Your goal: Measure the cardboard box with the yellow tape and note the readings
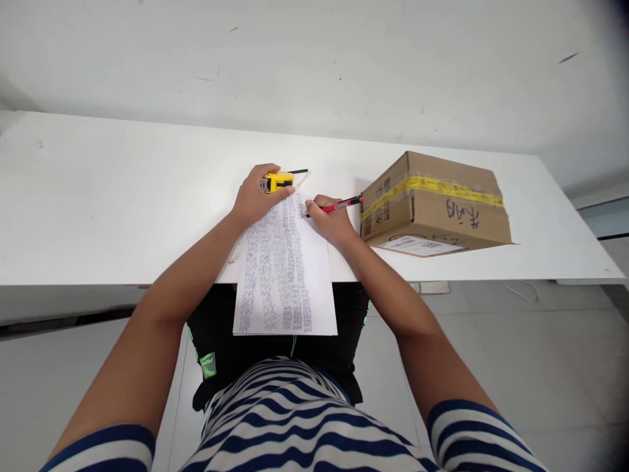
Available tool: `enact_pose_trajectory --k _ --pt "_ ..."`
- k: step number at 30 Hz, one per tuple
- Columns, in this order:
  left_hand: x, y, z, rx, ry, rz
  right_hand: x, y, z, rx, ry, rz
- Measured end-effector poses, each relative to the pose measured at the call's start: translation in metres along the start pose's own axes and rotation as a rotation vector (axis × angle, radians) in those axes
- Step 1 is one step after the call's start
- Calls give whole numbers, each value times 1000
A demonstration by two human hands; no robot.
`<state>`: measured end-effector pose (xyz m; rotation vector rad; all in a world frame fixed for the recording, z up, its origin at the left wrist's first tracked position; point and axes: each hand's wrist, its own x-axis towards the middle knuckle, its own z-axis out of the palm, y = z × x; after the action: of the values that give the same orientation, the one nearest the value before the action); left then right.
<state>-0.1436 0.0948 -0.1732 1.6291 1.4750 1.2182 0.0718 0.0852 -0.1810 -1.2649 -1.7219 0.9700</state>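
Watching remotely, I see the fingers of the left hand (256,196) curled around a tape measure (281,180) at the top of the paper (318,275). Those of the right hand (333,219) pinch a pen (344,204), tip over the paper's upper right (contact, I cannot tell). Right of the paper stands a box (457,206).

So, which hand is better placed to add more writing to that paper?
Probably the right hand: it holds the red pen, with the tip close to the paper. The left hand is occupied, holding the yellow tape measure near the paper's top edge.
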Motion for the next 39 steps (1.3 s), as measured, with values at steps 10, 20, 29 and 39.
enact_pose_trajectory --k 10,20,29,39 --pt "0 -1 1 -9 1 10 -1 0 0 8 7 2" --pt "0 -2 1 -11 3 9 -1 -1 -1 44 14 18" --pt "-2 4 -4 28 3 -29 3 -2 4 15 5 -45" --pt "0 3 -9 35 -4 -51 6 -4 6 -23 -38 -55"
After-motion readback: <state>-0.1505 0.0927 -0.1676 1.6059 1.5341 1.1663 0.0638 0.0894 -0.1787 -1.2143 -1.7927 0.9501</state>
